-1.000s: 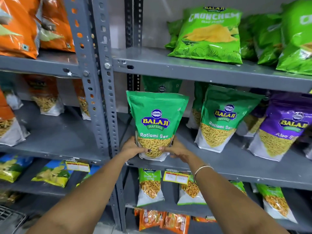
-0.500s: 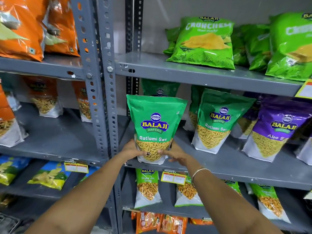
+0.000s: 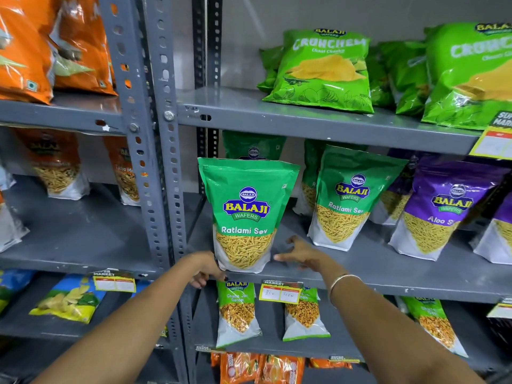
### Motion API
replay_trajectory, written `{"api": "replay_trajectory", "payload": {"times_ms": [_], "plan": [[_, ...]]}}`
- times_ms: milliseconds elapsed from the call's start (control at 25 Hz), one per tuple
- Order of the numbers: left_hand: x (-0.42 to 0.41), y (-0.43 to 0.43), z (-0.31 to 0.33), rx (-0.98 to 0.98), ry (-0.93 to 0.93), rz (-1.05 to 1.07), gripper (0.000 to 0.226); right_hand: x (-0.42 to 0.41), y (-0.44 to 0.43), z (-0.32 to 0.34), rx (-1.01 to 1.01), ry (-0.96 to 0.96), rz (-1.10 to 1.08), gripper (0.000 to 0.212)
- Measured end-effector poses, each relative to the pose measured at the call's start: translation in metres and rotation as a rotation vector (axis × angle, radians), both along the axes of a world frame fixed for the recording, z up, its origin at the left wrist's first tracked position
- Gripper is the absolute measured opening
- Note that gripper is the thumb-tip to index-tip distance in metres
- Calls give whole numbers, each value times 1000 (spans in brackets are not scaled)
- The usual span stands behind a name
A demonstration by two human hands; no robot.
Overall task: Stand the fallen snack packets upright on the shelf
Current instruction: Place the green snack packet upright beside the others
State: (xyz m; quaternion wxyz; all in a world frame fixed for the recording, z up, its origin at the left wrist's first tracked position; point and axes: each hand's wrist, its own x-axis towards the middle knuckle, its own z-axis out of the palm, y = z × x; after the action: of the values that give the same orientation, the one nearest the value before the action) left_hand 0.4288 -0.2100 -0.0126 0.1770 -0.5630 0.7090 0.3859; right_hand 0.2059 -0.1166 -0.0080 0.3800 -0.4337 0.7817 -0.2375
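**Green packet upright, hands at its base**

The green packet (image 3: 246, 214) stands upright at the front edge of the middle shelf (image 3: 388, 270), just right of the grey upright post (image 3: 163, 162). The left hand (image 3: 206, 268) is at the packet's lower left corner, fingers curled down over the shelf lip and touching the white base; whether it grips the packet or only steadies it I cannot tell, since the fingertips are partly hidden under the edge. The right hand (image 3: 300, 252) is open, fingers spread, just beside the packet's lower right corner and not holding it (a thin gap shows between fingertips and bag).

Farther right of the right hand, a second green packet (image 3: 349, 198) and a purple packet (image 3: 443, 209) lean back but stand on their bases. Behind the packet between the hands, another green one (image 3: 253, 146) peeks over its top.

By my reading, the step in hand is the release: the packet is set and the hands are checking that it stays up. It sits very near the lip, so letting go calls for a slow, even withdrawal of both hands, or a small push backward first so the soft base settles fully on the shelf. After that, the next move calls for picking out any packet lying flat; on the shelf below the left hand, a yellow-and-blue packet (image 3: 69, 299) looks to be lying down.
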Motion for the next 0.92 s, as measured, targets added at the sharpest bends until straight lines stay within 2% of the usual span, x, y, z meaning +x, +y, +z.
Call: {"api": "replay_trajectory", "payload": {"times_ms": [80, 160, 280, 320, 360, 440, 480, 520, 600, 640, 760, 920], "plan": [[-24, 9, 4, 151, -126, -118, 24, -35, 11, -1, 160, 86, -16, 35], [-62, 22, 11, 268, -83, -230, 27, -77, 23, -6, 208, 151, -103, 42], [-128, 36, 17, 256, 256, -230, 22, -138, 34, -15, 55, 126, -293, 33], [-154, 39, 17, 203, 380, -180, 20, -159, 35, -19, -35, 70, -344, 49], [-179, 40, 13, 115, 475, -111, 29, -179, 34, -25, -123, 36, -387, 71], [-222, 38, 4, -59, 589, 36, 90, -214, 31, -34, -252, -43, -394, 98], [-239, 30, -5, -121, 665, 99, 116, -225, 29, -37, -297, -119, -370, 99], [-257, 23, -14, -163, 724, 134, 131, -236, 28, -40, -333, -196, -342, 93], [-279, -1, -48, -202, 738, 187, 142, -246, 24, -42, -389, -363, -201, 78], [-283, -6, -58, -206, 716, 197, 135, -245, 23, -40, -410, -419, -122, 74], [-281, 0, -63, -275, 685, 277, 88, -245, 23, -47, -460, -469, -58, 67], [-270, 40, -36, -350, 643, 250, 68, -240, 40, -47, -442, -431, -52, 74]]}}
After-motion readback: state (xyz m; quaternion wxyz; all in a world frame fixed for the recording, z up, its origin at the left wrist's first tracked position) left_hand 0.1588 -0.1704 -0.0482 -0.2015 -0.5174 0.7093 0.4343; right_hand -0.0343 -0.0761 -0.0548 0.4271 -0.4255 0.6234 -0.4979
